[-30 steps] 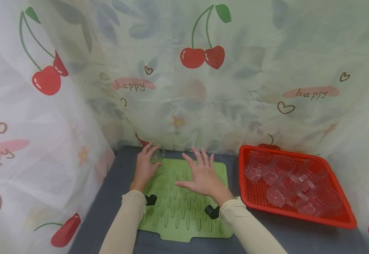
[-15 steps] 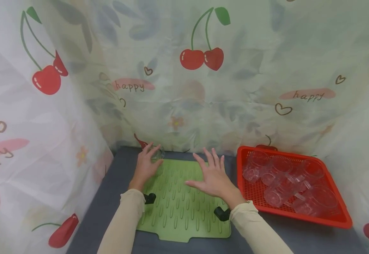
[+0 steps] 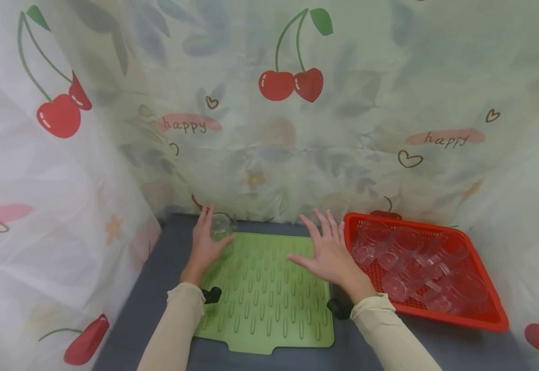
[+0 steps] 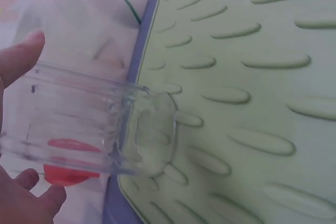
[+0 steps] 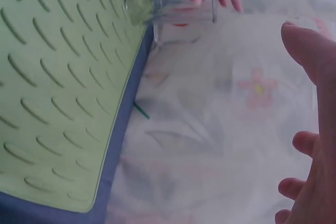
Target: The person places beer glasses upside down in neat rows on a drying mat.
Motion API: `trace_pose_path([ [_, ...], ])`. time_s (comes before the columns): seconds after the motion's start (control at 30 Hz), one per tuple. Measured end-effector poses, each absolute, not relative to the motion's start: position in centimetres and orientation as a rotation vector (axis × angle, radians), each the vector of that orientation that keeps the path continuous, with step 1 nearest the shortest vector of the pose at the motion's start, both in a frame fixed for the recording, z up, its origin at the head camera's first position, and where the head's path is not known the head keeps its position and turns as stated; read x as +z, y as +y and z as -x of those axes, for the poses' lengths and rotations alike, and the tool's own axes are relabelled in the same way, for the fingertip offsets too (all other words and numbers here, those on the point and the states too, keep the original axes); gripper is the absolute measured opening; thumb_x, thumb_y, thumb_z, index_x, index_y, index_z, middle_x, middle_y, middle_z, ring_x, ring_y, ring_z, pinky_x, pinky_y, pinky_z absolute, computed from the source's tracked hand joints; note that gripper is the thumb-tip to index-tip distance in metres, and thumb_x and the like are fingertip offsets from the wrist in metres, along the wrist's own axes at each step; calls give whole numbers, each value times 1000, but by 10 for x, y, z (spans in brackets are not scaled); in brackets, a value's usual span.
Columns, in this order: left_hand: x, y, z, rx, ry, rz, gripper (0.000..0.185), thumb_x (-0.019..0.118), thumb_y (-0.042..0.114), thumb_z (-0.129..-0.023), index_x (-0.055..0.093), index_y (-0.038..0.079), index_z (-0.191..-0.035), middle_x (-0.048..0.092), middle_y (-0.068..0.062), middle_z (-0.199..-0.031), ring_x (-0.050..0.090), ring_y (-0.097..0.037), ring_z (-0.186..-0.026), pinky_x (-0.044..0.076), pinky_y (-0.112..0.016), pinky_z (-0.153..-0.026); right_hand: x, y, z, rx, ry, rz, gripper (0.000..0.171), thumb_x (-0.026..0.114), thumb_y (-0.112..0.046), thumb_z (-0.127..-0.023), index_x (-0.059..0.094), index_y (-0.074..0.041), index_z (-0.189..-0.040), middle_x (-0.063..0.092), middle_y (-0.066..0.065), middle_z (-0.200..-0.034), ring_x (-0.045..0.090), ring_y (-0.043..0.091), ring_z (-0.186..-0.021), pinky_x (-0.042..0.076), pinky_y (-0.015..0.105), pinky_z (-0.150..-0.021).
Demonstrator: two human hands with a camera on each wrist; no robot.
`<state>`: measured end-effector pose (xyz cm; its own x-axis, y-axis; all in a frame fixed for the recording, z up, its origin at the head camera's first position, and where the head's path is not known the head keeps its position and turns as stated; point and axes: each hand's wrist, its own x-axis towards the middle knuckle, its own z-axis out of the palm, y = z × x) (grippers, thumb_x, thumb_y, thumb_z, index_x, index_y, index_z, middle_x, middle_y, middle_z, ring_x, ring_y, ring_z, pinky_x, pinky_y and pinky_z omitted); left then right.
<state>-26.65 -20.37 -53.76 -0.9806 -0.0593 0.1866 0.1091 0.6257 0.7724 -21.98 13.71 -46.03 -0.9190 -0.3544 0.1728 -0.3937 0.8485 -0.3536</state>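
Cherry-print curtains (image 3: 279,129) close in a dark grey surface (image 3: 163,288) that carries a green ribbed mat (image 3: 265,304) and, to its right, a red basket (image 3: 436,317). The left hand (image 3: 203,246) has its grip clamped round a clear glass (image 3: 221,226), thumb on one side and fingers on the other; the left wrist view shows the glass (image 4: 100,124) with one end down at the mat's far left corner, leaning slightly, and I cannot tell whether it already stands on the ribs or hangs just above them. The right hand (image 3: 329,252) holds nothing, its fingers spread and straight, hovering over the mat's right edge just beside the basket wall. No other glass shows on the mat, so by the look of it the work is at its start: this one glass is at the mat and not yet let go. A heap of glasses (image 3: 408,263) lies tumbled in the basket, some on their sides, touching one another. If they are all meant for the mat, nearly everything is left, and the empty hand is nearest to them.
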Motion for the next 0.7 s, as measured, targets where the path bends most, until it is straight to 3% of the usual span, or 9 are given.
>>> trace_pose_path([
  [0.1,-542,-207,263,-1284,-2666,17,117,85,35,-85,-2,39,-164,-1,-7,-175,2,-43,-159,8,-71,-124,-457,144,221,605,-2924,-570,97,65,-70,-87,19,-32,-164,9,11,-172,-3,41,-160,3,74,-123],
  [0.23,-548,-211,255,-1281,-2681,-12,122,87,35,-83,-5,38,-164,-4,-3,-175,1,-39,-160,3,-68,-126,-453,152,222,628,-2921,-560,97,67,-67,-88,21,-29,-164,10,13,-172,-3,42,-160,2,75,-122],
  [0.5,-556,-218,242,-1380,-2704,-107,129,86,46,-81,-15,42,-161,-2,-4,-174,0,-45,-159,18,-73,-121,-453,169,226,607,-2901,-524,97,69,-66,-86,22,-29,-163,11,14,-171,-5,42,-160,1,77,-121],
  [0.7,-566,-220,235,-1433,-2709,-154,132,87,42,-81,-21,45,-157,-2,-8,-174,1,-47,-158,16,-73,-121,-452,181,228,588,-2887,-489,97,71,-64,-86,27,-24,-162,13,16,-170,0,46,-158,2,77,-120],
])
